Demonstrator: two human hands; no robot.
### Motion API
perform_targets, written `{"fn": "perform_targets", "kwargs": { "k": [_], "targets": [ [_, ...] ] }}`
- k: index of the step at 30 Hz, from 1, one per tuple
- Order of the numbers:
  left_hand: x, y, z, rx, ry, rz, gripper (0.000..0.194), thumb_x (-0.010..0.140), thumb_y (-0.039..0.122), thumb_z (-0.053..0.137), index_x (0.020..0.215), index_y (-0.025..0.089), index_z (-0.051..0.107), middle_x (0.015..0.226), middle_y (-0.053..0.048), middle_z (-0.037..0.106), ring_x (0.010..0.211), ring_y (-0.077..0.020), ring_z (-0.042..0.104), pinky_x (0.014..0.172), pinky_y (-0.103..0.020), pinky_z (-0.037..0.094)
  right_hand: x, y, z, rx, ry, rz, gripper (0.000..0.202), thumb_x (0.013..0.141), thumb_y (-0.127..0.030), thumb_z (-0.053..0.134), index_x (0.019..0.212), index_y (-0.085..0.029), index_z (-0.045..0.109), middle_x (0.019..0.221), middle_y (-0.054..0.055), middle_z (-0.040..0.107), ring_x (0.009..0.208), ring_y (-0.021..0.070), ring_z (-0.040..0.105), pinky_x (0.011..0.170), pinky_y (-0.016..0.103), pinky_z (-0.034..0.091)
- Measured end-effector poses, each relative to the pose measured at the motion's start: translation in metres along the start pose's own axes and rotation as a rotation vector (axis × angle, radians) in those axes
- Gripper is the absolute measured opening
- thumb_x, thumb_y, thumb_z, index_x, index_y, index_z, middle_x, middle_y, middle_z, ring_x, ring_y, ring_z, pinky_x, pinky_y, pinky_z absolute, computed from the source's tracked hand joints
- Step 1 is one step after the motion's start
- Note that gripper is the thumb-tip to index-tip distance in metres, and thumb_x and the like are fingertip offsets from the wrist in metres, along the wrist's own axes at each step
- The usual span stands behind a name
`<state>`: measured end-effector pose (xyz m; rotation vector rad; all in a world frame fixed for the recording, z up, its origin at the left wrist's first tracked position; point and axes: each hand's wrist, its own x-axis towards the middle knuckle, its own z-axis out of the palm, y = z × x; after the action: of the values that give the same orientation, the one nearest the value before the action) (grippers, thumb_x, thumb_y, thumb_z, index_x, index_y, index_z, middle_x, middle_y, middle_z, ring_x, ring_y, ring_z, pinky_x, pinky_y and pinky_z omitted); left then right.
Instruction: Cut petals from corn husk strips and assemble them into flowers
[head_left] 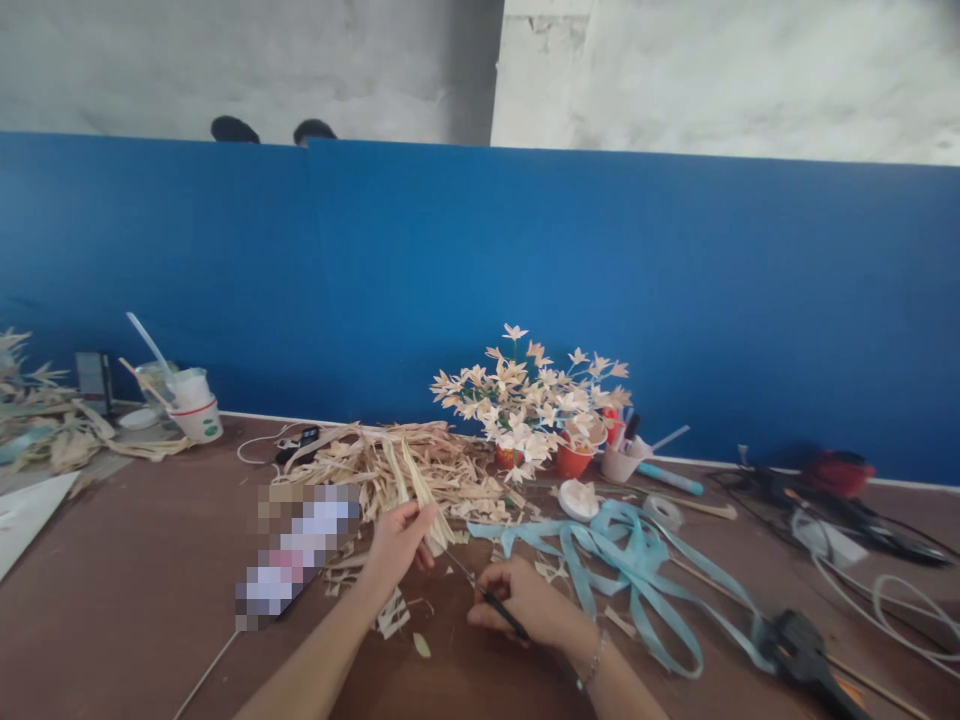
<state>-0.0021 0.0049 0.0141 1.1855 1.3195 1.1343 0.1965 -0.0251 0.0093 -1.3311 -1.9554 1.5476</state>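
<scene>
My left hand [397,548] is closed on a pale dried husk strip [417,478], which fans upward from my fingers. Its lower end shows beneath the fingertips. Just to the right, my right hand [514,605] is closed around a slim black-handled tool [504,612] with a narrow metal tip angled toward the strip. What kind of tool it is does not show clearly. Behind my hands lies a heap of dried husks [330,455]. Small cut scraps [394,612] and one leaf-shaped piece [421,645] lie on the table near my wrists.
Husk flowers [517,395] stand at the back by orange cups [572,458]. Light-blue ribbon [615,545] lies tangled to the right, near a black glue gun [802,650]. Cables [885,600] trail at far right. A blurred phone-like screen [296,555] sits left. A blue partition [480,260] closes off the back.
</scene>
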Motion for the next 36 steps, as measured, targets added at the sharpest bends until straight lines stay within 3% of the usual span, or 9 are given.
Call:
{"fn": "perform_targets", "kwargs": {
  "k": [16, 26, 36],
  "targets": [
    [-0.006, 0.010, 0.002, -0.097, 0.060, -0.001, 0.034, 0.065, 0.050, 0.061, 0.063, 0.018, 0.049, 0.039, 0.005, 0.054, 0.036, -0.0141, 0.056, 0.034, -0.019, 0.039, 0.000, -0.003, 0.000, -0.043, 0.061, -0.015, 0.025, 0.069, -0.040, 0.063, 0.068, -0.016, 0.058, 0.043, -0.007, 0.045, 0.035, 0.0046, 0.037, 0.035, 0.014, 0.028],
    [-0.009, 0.015, 0.004, -0.176, 0.110, 0.010, 0.034, 0.064, 0.046, 0.065, 0.063, 0.013, 0.055, 0.047, -0.001, 0.061, 0.038, -0.0111, 0.056, 0.032, -0.015, 0.036, 0.000, -0.008, 0.001, 0.013, 0.111, 0.027, 0.028, 0.068, -0.040, 0.064, 0.075, -0.014, 0.058, 0.042, -0.007, 0.045, 0.032, 0.0055, 0.037, 0.031, 0.015, 0.028],
    [-0.005, 0.003, 0.006, -0.233, 0.113, -0.052, 0.035, 0.063, 0.046, 0.066, 0.059, 0.013, 0.055, 0.044, -0.001, 0.060, 0.039, -0.0113, 0.054, 0.035, -0.017, 0.035, 0.002, -0.006, 0.003, 0.034, 0.130, 0.041, 0.026, 0.066, -0.038, 0.066, 0.074, -0.015, 0.056, 0.041, -0.008, 0.045, 0.032, 0.0048, 0.037, 0.029, 0.014, 0.028]
  ]
}}
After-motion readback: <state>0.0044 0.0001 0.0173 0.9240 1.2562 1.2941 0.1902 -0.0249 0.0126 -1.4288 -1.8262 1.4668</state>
